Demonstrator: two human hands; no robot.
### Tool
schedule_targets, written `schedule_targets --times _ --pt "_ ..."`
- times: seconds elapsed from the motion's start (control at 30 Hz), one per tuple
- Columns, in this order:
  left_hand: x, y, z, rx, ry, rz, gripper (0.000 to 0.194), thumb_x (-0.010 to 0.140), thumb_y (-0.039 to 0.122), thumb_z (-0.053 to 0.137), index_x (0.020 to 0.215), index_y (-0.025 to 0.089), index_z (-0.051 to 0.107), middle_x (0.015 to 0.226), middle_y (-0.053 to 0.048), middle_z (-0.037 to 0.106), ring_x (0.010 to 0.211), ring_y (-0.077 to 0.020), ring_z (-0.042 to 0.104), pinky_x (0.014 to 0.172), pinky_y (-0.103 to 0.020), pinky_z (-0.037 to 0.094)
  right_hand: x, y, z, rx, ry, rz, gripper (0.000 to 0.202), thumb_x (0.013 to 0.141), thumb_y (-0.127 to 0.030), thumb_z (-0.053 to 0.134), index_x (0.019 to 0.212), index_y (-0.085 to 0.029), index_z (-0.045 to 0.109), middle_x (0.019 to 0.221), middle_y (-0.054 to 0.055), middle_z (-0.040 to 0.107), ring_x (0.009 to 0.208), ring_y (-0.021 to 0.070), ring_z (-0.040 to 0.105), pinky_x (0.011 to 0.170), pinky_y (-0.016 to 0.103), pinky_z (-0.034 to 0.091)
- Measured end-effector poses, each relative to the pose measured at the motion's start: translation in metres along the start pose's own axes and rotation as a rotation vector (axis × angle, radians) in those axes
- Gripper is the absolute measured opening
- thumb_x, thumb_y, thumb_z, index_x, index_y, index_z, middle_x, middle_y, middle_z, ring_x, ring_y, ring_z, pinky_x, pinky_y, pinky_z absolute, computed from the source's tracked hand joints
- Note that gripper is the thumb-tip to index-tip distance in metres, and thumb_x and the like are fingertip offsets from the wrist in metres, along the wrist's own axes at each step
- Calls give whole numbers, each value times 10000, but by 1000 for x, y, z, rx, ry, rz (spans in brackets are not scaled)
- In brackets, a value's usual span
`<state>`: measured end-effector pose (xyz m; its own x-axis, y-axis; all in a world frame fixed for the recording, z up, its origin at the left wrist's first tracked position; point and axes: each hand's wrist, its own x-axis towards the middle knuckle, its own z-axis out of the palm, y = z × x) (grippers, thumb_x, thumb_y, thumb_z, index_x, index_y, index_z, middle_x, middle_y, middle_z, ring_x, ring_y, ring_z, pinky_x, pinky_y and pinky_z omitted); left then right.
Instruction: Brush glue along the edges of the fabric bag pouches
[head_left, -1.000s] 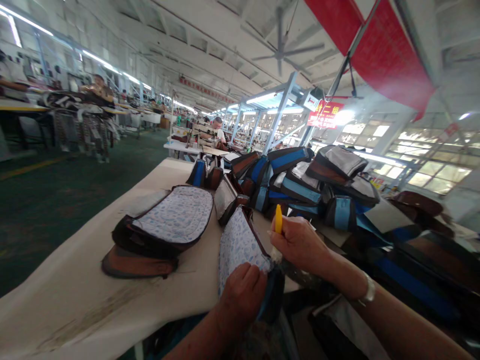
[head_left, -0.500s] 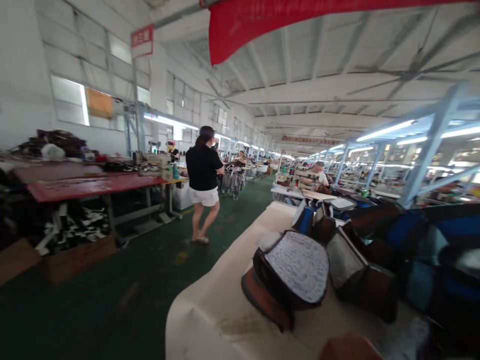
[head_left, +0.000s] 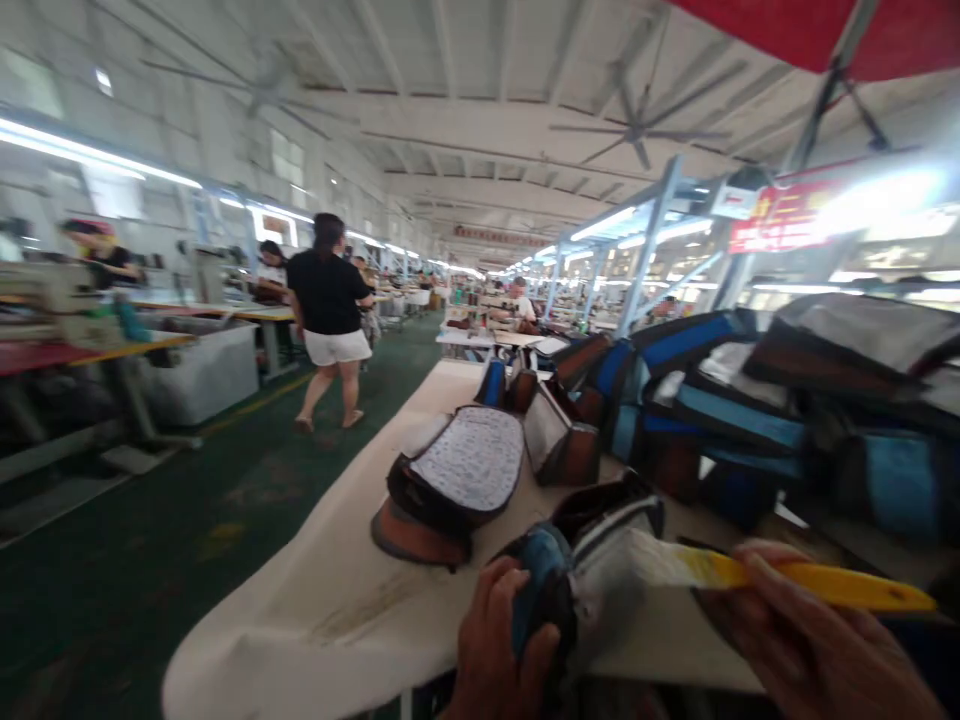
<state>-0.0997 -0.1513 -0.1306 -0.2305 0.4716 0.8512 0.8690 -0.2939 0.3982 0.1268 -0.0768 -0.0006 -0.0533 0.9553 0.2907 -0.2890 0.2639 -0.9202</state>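
Note:
At the bottom centre, my left hand [head_left: 491, 640] has its fingers wrapped round the blue side of a small bag [head_left: 611, 590] with dark edging and a silvery inner lining. My right hand [head_left: 814, 635] grips a flat brush [head_left: 862, 585] by its yellow handle. The brush's pale bristles point left and meet the bag's silvery lining; motion blur hides the exact contact. Just beyond my left hand, a brown and black bag [head_left: 427, 530] lies on the table with its patterned pale panel [head_left: 476, 455] facing up.
The cream-covered table [head_left: 300, 610] has a rounded near-left corner. Blue, brown and black bags [head_left: 757, 410] are heaped along its right side. On the green floor [head_left: 247, 500] to the left, a person in a black top [head_left: 326, 290] walks in the aisle. Sewing stations [head_left: 67, 310] line the left.
My view has swung to the right. Both hands, the held bag and the brush have come into sight. The walking person appears further left and in mid-stride.

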Motion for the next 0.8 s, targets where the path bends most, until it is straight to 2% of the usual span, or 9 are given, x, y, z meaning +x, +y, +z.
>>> schedule_targets --times 0.07,0.1,0.13,0.23,0.33,0.4,0.5,0.67,0.8 --pt "5 6 2 28 -30 52 624 813 583 624 1248 151 512 1187 -172 573 1087 -292 598 873 -414 552 -13 -12 -12 70 48 77 436 593 -411 903 897 -217 658 701 7 607 579 135 568 496 191 510" --pt "8 7 6 49 -20 55 658 783 581 665 1253 145 518 1178 -174 574 1077 -301 597 875 -430 548 -16 -15 -13 99 57 102 440 587 -384 913 909 -225 659 715 6 610 589 126 564 508 177 506" --pt "11 9 10 64 -2 45 623 788 531 688 1250 145 528 1159 -168 581 1061 -296 601 877 -433 544 -18 -16 -11 113 61 110 424 606 -362 911 919 -228 658 721 4 608 587 115 553 500 162 489" --pt "21 9 22 -22 27 -28 345 876 308 630 1189 172 582 1053 -114 614 973 -227 628 834 -357 549 -16 -15 -6 77 40 71 356 674 -353 882 905 -210 652 683 -7 577 517 86 486 398 135 377" --pt "35 10 24 -181 -27 -137 232 868 291 634 1076 190 647 960 -69 641 893 -197 644 784 -314 544 -12 -14 -4 70 79 28 333 700 -368 867 867 -193 639 606 -32 527 465 66 423 359 124 304" --pt "49 15 20 -266 -78 -233 171 840 314 661 960 195 683 901 -47 655 852 -195 646 769 -313 532 -9 -16 0 106 103 20 322 712 -369 859 830 -188 620 554 -51 492 438 54 374 354 115 282" --pt "72 28 11 -392 -164 -334 115 813 304 664 835 199 705 822 -21 666 807 -190 641 756 -302 511 -8 -21 13 173 57 5 309 751 -376 825 775 -179 588 504 -65 459 401 37 306 347 110 248" --pt "105 48 -7 -493 -266 -488 193 759 278 679 936 220 729 870 4 717 839 -192 657 774 -279 495 -6 -20 43 230 -83 -17 266 813 -361 780 782 -188 580 511 -69 460 429 42 353 404 121 286" --pt "113 56 -14 -612 -336 -581 241 727 271 694 957 211 735 901 -2 732 860 -204 660 770 -271 496 10 -10 62 130 -156 -64 259 854 -387 733 803 -195 566 522 -71 473 437 58 357 407 156 260"
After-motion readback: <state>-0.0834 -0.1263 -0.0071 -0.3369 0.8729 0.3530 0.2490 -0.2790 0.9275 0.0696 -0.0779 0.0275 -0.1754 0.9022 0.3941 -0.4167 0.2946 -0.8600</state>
